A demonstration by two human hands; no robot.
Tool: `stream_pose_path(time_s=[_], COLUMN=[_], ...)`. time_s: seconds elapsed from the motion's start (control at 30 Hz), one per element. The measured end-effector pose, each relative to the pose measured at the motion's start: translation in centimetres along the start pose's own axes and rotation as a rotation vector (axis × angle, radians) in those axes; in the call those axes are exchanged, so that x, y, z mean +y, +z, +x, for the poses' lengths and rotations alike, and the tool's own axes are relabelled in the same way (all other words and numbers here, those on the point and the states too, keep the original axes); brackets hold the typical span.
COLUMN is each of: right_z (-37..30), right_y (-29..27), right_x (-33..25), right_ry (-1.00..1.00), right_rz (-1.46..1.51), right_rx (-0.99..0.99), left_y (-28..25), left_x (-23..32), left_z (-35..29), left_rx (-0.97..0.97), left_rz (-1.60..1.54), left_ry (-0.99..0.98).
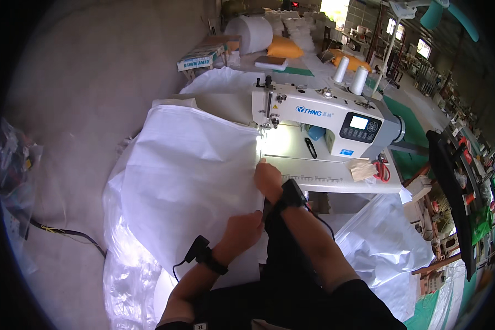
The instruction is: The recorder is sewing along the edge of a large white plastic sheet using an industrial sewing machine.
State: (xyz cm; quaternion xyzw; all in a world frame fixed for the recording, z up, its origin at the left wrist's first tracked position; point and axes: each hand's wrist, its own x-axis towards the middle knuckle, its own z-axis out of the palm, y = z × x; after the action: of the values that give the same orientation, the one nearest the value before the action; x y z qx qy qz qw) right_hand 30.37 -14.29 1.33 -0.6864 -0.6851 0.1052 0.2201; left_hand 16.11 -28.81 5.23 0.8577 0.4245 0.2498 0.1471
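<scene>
A large sheet of white woven fabric point(187, 159) hangs over the left side of the sewing table, its right edge running up to the needle of the white sewing machine point(308, 107). My right hand point(268, 179) is closed on that edge just in front of the lit needle area. Nearer my body, my left hand point(243, 230) is curled closed on the same edge, its fingertips partly hidden. Both wrists carry black strapped devices. Black thread snips point(311, 147) lie on the machine bed, right of the needle.
Red-handled scissors point(381, 171) and a tan paper piece point(361, 169) lie at the table's right end. Two white thread cones point(359, 81) stand behind the machine. More white sheeting point(382, 236) hangs at lower right. A black cable point(66, 231) crosses the floor at left.
</scene>
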Motion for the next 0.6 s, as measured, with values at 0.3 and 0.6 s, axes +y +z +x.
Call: stream_pose_path(time_s=[0.3,0.6], right_z=[-2.7,-1.3], right_y=[0.5,0.0], right_x=[-1.1,-0.7], right_ry=[0.137,0.081], right_rz=[-0.020,-0.171], right_rx=[-0.037,-0.091], left_y=[2.1,-1.3], left_x=[-2.9,-9.6], left_z=[1.8,3.6], left_rx=[0.047,0.315], left_rz=[-0.112,0.330], left_ry=[-0.119,-0.095])
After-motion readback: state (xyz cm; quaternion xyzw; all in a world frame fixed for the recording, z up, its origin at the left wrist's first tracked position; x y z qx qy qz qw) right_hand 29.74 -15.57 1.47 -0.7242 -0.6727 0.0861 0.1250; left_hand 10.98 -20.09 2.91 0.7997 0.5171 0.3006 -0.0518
